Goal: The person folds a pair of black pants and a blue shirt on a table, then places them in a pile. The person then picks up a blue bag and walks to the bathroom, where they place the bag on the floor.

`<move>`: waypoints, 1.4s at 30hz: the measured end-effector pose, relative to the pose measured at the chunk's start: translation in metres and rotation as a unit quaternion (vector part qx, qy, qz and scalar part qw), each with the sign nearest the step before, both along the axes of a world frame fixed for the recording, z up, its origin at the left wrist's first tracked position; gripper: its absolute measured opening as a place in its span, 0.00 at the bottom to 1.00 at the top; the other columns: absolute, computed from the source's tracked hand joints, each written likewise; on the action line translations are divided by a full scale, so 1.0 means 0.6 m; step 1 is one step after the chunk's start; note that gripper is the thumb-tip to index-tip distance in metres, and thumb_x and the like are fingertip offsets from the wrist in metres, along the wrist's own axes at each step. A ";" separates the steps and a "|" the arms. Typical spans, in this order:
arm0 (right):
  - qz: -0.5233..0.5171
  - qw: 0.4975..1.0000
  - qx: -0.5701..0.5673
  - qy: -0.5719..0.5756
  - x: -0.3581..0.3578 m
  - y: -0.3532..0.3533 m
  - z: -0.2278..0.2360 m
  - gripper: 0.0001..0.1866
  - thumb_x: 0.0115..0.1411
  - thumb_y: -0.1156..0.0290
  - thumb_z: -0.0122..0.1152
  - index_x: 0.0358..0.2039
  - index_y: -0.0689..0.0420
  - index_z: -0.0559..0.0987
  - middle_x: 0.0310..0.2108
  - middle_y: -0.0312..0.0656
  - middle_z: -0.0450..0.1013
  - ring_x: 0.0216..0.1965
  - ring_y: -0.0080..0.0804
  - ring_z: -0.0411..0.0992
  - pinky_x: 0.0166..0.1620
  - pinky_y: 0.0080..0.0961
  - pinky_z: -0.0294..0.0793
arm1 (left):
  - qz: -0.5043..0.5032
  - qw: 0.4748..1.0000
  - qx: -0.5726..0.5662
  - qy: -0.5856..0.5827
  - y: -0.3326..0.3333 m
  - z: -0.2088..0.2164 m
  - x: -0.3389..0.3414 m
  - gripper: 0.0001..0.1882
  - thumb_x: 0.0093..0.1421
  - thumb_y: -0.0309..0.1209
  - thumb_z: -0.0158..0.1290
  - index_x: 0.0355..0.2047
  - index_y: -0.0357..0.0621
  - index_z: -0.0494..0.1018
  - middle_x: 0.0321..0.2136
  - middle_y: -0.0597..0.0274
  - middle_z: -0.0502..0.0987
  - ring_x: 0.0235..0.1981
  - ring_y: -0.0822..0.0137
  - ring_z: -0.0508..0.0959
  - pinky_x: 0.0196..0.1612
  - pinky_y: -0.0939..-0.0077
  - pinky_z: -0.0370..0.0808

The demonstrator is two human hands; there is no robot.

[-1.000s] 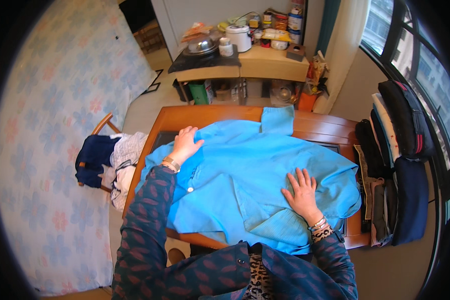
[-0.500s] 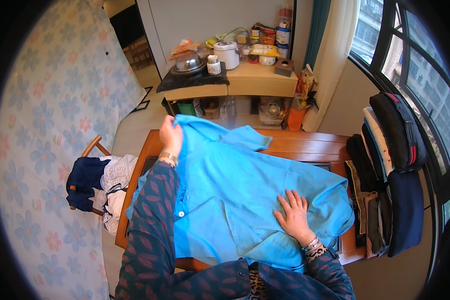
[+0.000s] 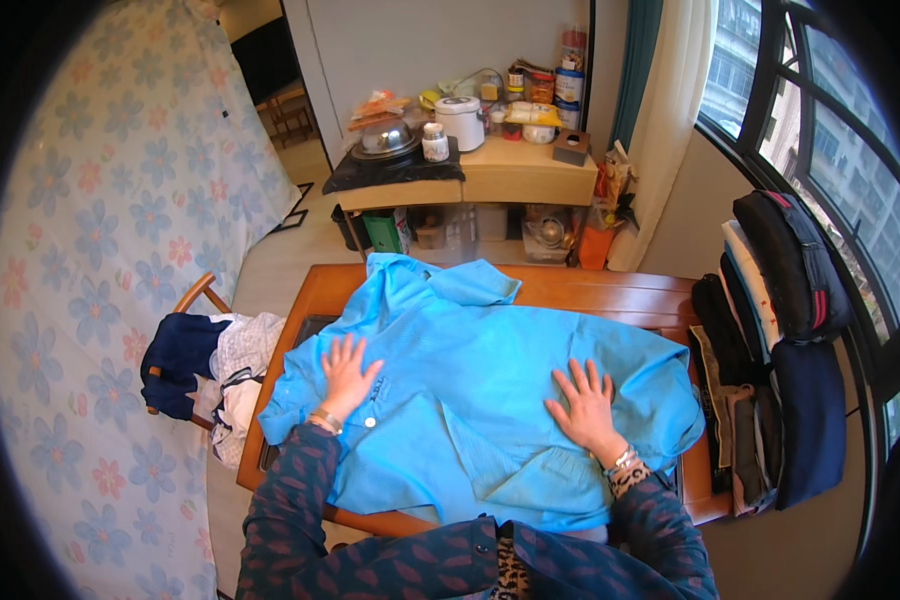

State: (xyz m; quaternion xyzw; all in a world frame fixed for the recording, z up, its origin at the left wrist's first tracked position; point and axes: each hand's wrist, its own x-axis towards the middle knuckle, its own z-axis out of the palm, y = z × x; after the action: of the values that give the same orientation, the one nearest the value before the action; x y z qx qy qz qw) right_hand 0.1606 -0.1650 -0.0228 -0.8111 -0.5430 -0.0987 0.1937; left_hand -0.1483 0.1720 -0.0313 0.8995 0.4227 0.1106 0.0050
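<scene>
A light-blue shirt (image 3: 460,370) lies spread sideways over a wooden table, its collar end toward the left and a white button showing near my left wrist. My left hand (image 3: 348,378) rests on its upper part with the fingers apart and holds nothing. Flat on the cloth at the right lies my right hand (image 3: 583,405), fingers spread. One sleeve points to the far side, and folds run through the lower middle of the shirt.
The brown table (image 3: 590,285) shows its far edge. Folded dark clothes (image 3: 740,400) are piled at the right, below a black bag (image 3: 785,265). On the left, a wooden chair (image 3: 198,290) bears more clothes. A sideboard (image 3: 530,180) with kitchenware stands beyond.
My left hand has let go of the shirt's far left part and come down nearer me onto the cloth. That part of the shirt now lies lower. My right hand stays in place.
</scene>
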 end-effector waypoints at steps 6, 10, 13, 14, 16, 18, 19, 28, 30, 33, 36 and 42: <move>-0.027 0.999 0.015 0.012 0.076 0.066 -0.011 0.30 0.62 0.46 0.53 0.60 0.49 0.72 0.66 0.48 0.58 0.68 0.54 0.51 0.66 0.52 0.46 | 0.086 0.994 -0.049 -0.043 0.071 0.006 -0.066 0.38 0.63 0.57 0.46 0.65 0.44 0.60 0.68 0.43 0.52 0.70 0.42 0.48 0.66 0.48 0.51; -0.039 0.999 0.020 0.024 0.084 0.074 -0.022 0.30 0.62 0.47 0.53 0.60 0.49 0.72 0.67 0.48 0.57 0.69 0.53 0.49 0.66 0.52 0.45 | 0.019 0.999 -0.038 -0.012 0.006 0.010 -0.041 0.37 0.64 0.57 0.45 0.65 0.46 0.60 0.68 0.43 0.52 0.70 0.42 0.47 0.67 0.41 0.46; -0.034 0.998 0.014 0.051 0.081 0.059 -0.025 0.29 0.62 0.48 0.53 0.59 0.50 0.72 0.66 0.48 0.59 0.69 0.53 0.48 0.67 0.53 0.45 | -0.020 0.999 -0.036 -0.018 -0.044 0.007 -0.055 0.37 0.63 0.58 0.46 0.64 0.48 0.62 0.68 0.47 0.52 0.70 0.47 0.47 0.67 0.40 0.42; -0.035 0.998 0.008 0.057 0.082 0.050 -0.024 0.28 0.62 0.48 0.53 0.58 0.50 0.73 0.66 0.48 0.59 0.69 0.53 0.48 0.67 0.53 0.44 | -0.024 0.999 -0.024 -0.014 -0.057 0.002 -0.063 0.37 0.63 0.58 0.46 0.64 0.48 0.62 0.68 0.48 0.53 0.70 0.48 0.47 0.68 0.41 0.41; -0.066 0.997 -0.015 0.038 0.082 0.028 -0.023 0.27 0.61 0.49 0.54 0.57 0.50 0.74 0.65 0.48 0.61 0.69 0.53 0.48 0.67 0.55 0.43 | -0.005 1.000 -0.024 -0.019 -0.047 0.006 -0.082 0.37 0.62 0.58 0.47 0.65 0.50 0.62 0.68 0.51 0.54 0.70 0.50 0.48 0.68 0.41 0.41; -0.110 0.993 -0.043 -0.033 0.096 -0.004 -0.018 0.26 0.61 0.49 0.55 0.55 0.51 0.75 0.64 0.47 0.62 0.69 0.53 0.47 0.67 0.57 0.42 | 0.020 0.999 -0.023 -0.013 -0.033 0.004 -0.095 0.36 0.63 0.57 0.46 0.65 0.50 0.62 0.68 0.51 0.54 0.70 0.50 0.49 0.68 0.42 0.41; -0.135 0.989 -0.025 -0.052 0.106 -0.022 -0.016 0.25 0.60 0.50 0.56 0.52 0.51 0.77 0.64 0.46 0.62 0.70 0.52 0.46 0.67 0.59 0.40 | 0.020 0.999 -0.022 -0.024 -0.026 0.003 -0.102 0.36 0.63 0.57 0.46 0.65 0.50 0.62 0.69 0.51 0.53 0.70 0.49 0.49 0.68 0.43 0.41; -0.326 0.941 0.060 0.069 0.179 -0.187 0.007 0.40 0.59 0.43 0.57 0.64 0.54 0.63 0.61 0.56 0.64 0.62 0.56 0.59 0.59 0.57 0.58 | 0.028 0.999 0.001 -0.039 -0.015 -0.008 -0.103 0.35 0.63 0.56 0.47 0.63 0.49 0.64 0.68 0.51 0.55 0.69 0.49 0.51 0.68 0.44 0.44; -0.258 0.961 0.064 0.070 0.156 -0.188 0.009 0.42 0.56 0.47 0.63 0.65 0.56 0.62 0.57 0.57 0.67 0.57 0.57 0.65 0.57 0.50 0.65 | 0.034 0.999 0.005 -0.039 -0.014 -0.009 -0.104 0.35 0.63 0.56 0.48 0.63 0.49 0.65 0.68 0.51 0.56 0.69 0.48 0.51 0.68 0.44 0.44; -0.085 0.982 0.112 0.129 0.110 -0.159 0.020 0.40 0.51 0.70 0.70 0.63 0.57 0.63 0.54 0.58 0.69 0.52 0.56 0.70 0.53 0.41 0.72 | 0.022 0.998 0.024 -0.060 -0.014 -0.011 -0.105 0.34 0.62 0.56 0.48 0.63 0.50 0.65 0.67 0.51 0.57 0.69 0.48 0.52 0.67 0.44 0.44; -0.061 0.987 0.075 0.130 0.081 -0.132 0.055 0.28 0.51 0.78 0.64 0.55 0.58 0.74 0.50 0.52 0.75 0.53 0.51 0.72 0.56 0.36 0.71 | 0.025 0.998 0.023 -0.060 -0.015 -0.012 -0.106 0.34 0.62 0.56 0.48 0.62 0.50 0.66 0.66 0.50 0.58 0.69 0.49 0.53 0.67 0.44 0.45; -0.187 0.957 0.181 -0.127 0.131 -0.146 0.169 0.20 0.53 0.81 0.58 0.49 0.57 0.78 0.47 0.48 0.75 0.49 0.50 0.72 0.52 0.41 0.72 | 0.029 0.996 0.020 -0.082 -0.019 -0.008 -0.105 0.33 0.62 0.56 0.48 0.62 0.51 0.67 0.66 0.51 0.59 0.68 0.48 0.53 0.67 0.45 0.45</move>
State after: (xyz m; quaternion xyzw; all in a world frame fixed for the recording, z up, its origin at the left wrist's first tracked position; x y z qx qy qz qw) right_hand 0.2393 -0.2527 0.0784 -0.8304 -0.3746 -0.3317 0.2450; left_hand -0.2112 0.1605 -0.0363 0.8747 0.4445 0.1922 0.0180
